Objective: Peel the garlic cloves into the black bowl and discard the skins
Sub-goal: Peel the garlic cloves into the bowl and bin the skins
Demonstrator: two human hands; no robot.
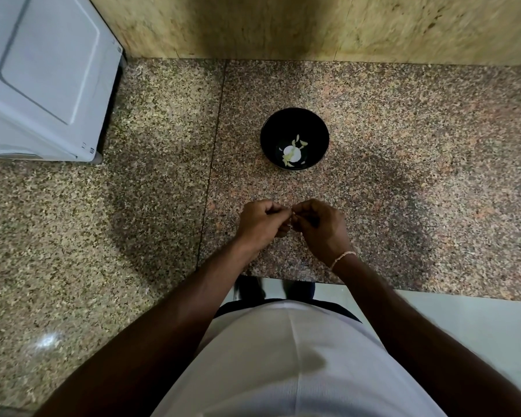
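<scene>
Head view. Speckled granite counter (403, 176) below a tan stone backsplash (283, 25); white appliance (42, 79) at far left; white shirt (283, 356) filling the lower frame. Black bowl (294, 138) upright on the counter, well apart from both hands, holding several pale peeled cloves (292, 152) and what may be a lighter scrap of skin. Left hand (260, 222) and right hand (319, 227) raised together above the counter's near edge, fingers curled, fingertips meeting at a small item (291, 212) pinched between them; presumably a garlic clove, though too small and too hidden to confirm. Thin pale bracelet (342, 260) on the right wrist. No pile of skins and no waste container in sight.

Risks, as judged from this layout:
- Peeling done away from the bowl, near the counter edge: a clove slipping from the pinch likely to land on granite or fall past the edge to the floor (463, 326).
- Skin flakes, light and dry, liable to scatter on the mottled stone and go unnoticed at clean-up.
- Pale fragments already in the bowl hard to tell from skin: possible mixing of waste with peeled cloves.
- Toss across the gap to the bowl apt to miss or bounce off the rim.
</scene>
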